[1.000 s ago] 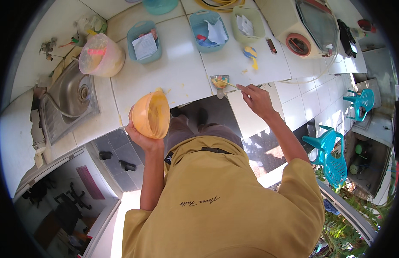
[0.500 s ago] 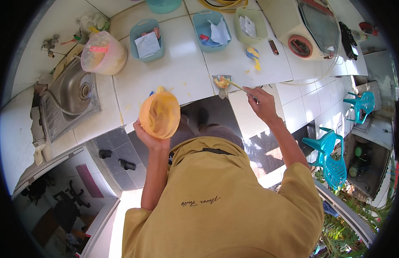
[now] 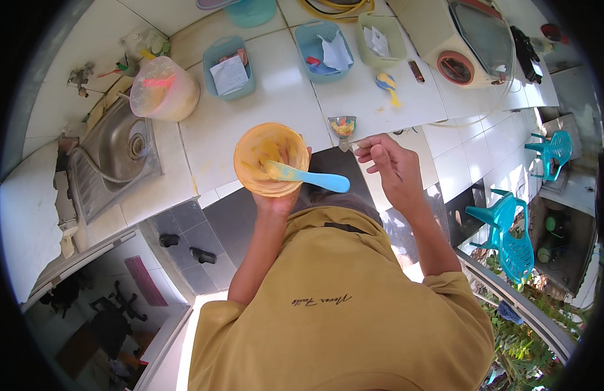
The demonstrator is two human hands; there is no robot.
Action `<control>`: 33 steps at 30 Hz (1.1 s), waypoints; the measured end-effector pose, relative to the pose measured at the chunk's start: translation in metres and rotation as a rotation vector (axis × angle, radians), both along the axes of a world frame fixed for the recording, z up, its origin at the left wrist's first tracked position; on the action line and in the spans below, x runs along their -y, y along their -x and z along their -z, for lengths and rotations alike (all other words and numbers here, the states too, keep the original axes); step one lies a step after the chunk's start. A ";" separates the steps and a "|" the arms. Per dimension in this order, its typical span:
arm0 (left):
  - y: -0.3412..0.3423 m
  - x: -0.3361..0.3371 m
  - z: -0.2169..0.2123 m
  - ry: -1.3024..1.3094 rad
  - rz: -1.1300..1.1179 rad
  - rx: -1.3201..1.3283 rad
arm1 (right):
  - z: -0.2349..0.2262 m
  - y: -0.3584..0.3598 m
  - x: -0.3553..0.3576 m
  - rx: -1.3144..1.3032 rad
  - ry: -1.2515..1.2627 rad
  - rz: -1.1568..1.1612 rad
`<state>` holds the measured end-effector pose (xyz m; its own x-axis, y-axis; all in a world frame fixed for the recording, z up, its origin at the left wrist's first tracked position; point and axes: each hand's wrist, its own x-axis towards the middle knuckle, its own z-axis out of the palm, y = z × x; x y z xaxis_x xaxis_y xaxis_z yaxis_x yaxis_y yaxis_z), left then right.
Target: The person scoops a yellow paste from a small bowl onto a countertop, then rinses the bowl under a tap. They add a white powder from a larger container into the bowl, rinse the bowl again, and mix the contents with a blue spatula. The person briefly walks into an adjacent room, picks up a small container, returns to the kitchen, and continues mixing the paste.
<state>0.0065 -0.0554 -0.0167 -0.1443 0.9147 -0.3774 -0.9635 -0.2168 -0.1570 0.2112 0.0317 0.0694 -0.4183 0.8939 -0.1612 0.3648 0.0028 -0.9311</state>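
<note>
My left hand [image 3: 276, 203] is wrapped round an orange bowl [image 3: 250, 176], which is tipped so its inside shows, smeared with yellow paste. A light-blue spatula [image 3: 324, 180] lies across the bowl, its coated blade inside and its handle jutting out to the right. My right hand [image 3: 393, 168] is closed in a pinch beside a small clear cup [image 3: 343, 126] at the counter's front edge. Bits of yellow and red show in the cup. Whether anything thin is between those fingertips, I cannot make out.
On the white counter [image 3: 276, 98] stand a pink translucent bucket [image 3: 175, 98], blue baskets [image 3: 233, 91] and a green basket [image 3: 380, 58]. A blue-and-yellow utensil [image 3: 386, 83] lies among yellow smears. The steel sink [image 3: 113, 169] is left; a cream appliance [image 3: 432, 32] stands right.
The bowl has moved right, and its opening now faces up more. The blue spatula across it is now plainly visible. The pale stick my right hand held at the cup no longer shows clearly.
</note>
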 end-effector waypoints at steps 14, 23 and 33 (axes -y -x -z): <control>0.029 0.023 0.001 0.054 0.007 -0.101 | 0.212 0.011 -0.005 -0.409 0.642 0.357; 0.026 0.039 0.007 0.117 0.024 -0.138 | 0.207 0.013 -0.005 -0.362 0.577 0.408; 0.025 0.039 0.001 0.133 0.020 -0.151 | 0.219 0.001 -0.004 -0.344 0.468 0.343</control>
